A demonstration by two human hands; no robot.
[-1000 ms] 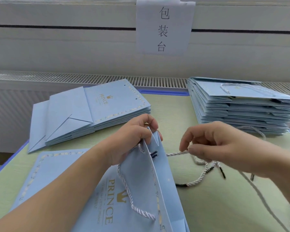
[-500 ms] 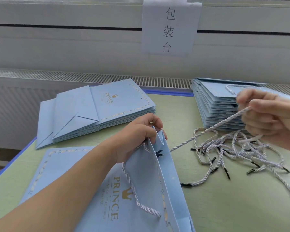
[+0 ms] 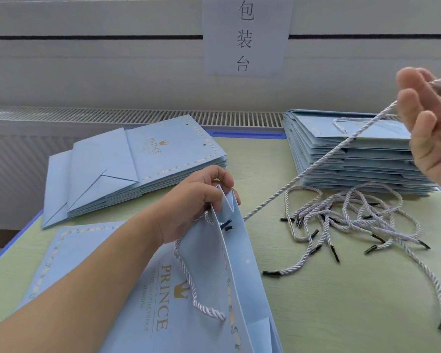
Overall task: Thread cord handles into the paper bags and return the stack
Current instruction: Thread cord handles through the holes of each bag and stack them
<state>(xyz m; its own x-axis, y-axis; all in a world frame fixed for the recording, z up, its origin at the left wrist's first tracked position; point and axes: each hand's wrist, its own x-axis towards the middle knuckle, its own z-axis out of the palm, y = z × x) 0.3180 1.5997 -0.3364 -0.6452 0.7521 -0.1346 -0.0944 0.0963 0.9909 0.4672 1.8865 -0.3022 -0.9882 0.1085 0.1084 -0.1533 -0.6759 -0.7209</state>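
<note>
Unthreaded bags (image 3: 148, 159) stacked flat at 10 o'clock, punch holes up, w/in easy reach. Left hand (image 3: 196, 202) at centre pinching gusset top of open bag (image 3: 229, 276) between thumb & fingertips, likely to steady mouth against pull; first cord handle (image 3: 189, 284) already hanging down front. Cord (image 3: 316, 164) drawn taut from bag's hole toward 2 o'clock. Loose cords (image 3: 354, 220) heaped at 3 o'clock, tips free for picking. Finished stack (image 3: 341, 159) behind at 1–2 o'clock. Right hand (image 3: 428, 128) raised, fingers loosely curled round cord, prob. pulling slack through.
</note>
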